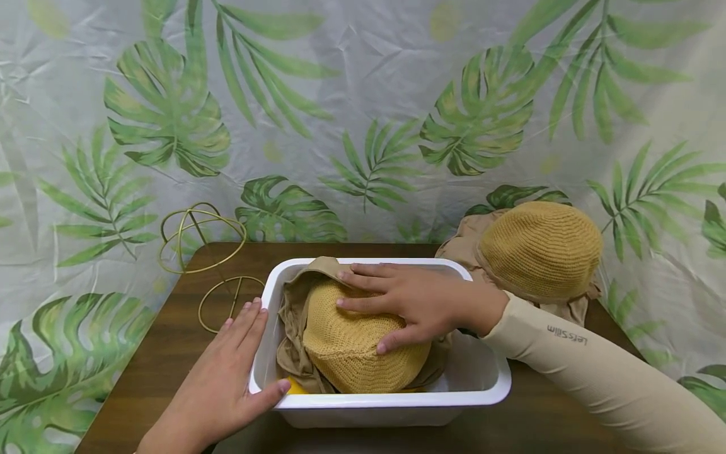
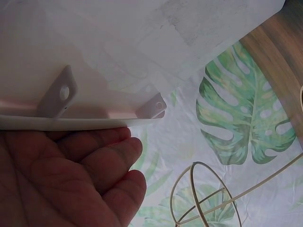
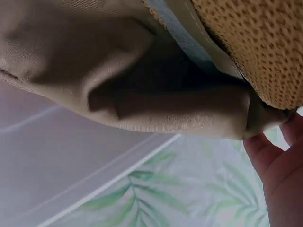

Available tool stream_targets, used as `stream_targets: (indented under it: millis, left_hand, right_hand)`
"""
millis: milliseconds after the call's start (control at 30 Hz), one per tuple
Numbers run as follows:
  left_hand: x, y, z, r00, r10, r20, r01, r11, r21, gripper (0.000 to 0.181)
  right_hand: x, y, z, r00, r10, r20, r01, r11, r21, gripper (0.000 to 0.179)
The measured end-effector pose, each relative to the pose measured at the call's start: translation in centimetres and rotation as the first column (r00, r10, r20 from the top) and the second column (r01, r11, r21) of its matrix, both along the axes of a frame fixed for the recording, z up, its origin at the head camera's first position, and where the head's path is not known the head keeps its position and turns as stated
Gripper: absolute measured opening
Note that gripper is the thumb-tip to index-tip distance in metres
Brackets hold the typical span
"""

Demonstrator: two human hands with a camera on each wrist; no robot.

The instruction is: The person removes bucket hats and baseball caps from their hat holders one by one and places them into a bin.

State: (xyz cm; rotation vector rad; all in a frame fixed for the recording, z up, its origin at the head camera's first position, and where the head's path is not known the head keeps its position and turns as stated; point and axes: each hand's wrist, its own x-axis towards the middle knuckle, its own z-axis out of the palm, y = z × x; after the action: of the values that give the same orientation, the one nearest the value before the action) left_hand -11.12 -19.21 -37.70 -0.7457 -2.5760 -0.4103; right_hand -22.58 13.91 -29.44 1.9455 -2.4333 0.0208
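Note:
A mustard knitted hat (image 1: pixel 351 359) with a wide beige cloth brim lies crown up inside a white plastic tub (image 1: pixel 397 400). My right hand (image 1: pixel 408 299) rests on its crown, fingers spread toward the left. In the right wrist view the beige brim (image 3: pixel 175 111) is folded, and fingertips touch its edge. My left hand (image 1: pixel 218 375) lies along the tub's left side, fingers extended and thumb on the front rim corner. The left wrist view shows these fingers (image 2: pixel 104 161) against the rim from below. A bit of something yellow (image 1: pixel 296 386) shows in the tub's front left corner.
Another mustard knitted hat (image 1: pixel 544 252) with a beige brim sits at the table's back right. A gold wire stand (image 1: pixel 231 296) with a domed top is behind the tub's left side. The brown wooden table (image 1: pixel 170 334) backs onto a leaf-patterned cloth (image 1: pixel 368 75).

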Motion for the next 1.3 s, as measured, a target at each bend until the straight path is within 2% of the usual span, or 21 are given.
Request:
stream_targets:
  millis: [167, 467, 567, 700, 867, 1067, 1167, 1300]
  left_hand:
    - [-0.1, -0.1, -0.1, 1.0, -0.003, -0.011, 0.003, 1.0, 0.004, 0.095]
    - [0.0, -0.2, 0.0, 1.0, 0.003, 0.0, -0.003, 1.0, 0.0, 0.095]
    - [0.0, -0.2, 0.0, 1.0, 0.002, -0.001, -0.002, 1.0, -0.001, 0.095]
    - [0.0, -0.1, 0.1, 1.0, 0.002, -0.009, -0.002, 1.0, 0.005, 0.095]
    - [0.0, -0.1, 0.1, 1.0, 0.003, -0.011, -0.003, 1.0, 0.009, 0.094]
    - [0.1, -0.1, 0.2, 1.0, 0.005, -0.003, -0.005, 1.0, 0.006, 0.094]
    - [0.1, -0.1, 0.3, 1.0, 0.007, 0.004, -0.007, 1.0, 0.003, 0.094]
    - [0.1, 0.0, 0.2, 1.0, 0.009, 0.012, -0.009, 1.0, 0.0, 0.094]
  right_hand:
    - [-0.6, -0.5, -1.4, 1.0, 0.02, -0.005, -0.02, 0.999, 0.044, 0.074]
    - [-1.5, -2.0, -2.5, 0.999, -0.046, 0.014, 0.043, 0.982, 0.187, 0.073]
    - [-1.6, -2.7, -3.0, 0.998, -0.065, -0.008, 0.065, 0.968, 0.242, 0.072]
    - [-1.8, -3.3, -3.7, 0.994, -0.075, -0.076, 0.095, 0.947, 0.307, 0.071]
    - [-2.1, -3.8, -4.7, 0.99, -0.048, -0.129, 0.089, 0.936, 0.341, 0.069]
    - [-2.0, -4.4, -5.5, 0.99, -0.051, -0.128, 0.094, 0.928, 0.361, 0.07]
    - [-2.0, -4.4, -5.5, 0.991, -0.061, -0.12, 0.1, 0.929, 0.357, 0.07]
    - [-2.0, -4.3, -4.5, 0.992, -0.105, -0.075, 0.125, 0.931, 0.343, 0.069]
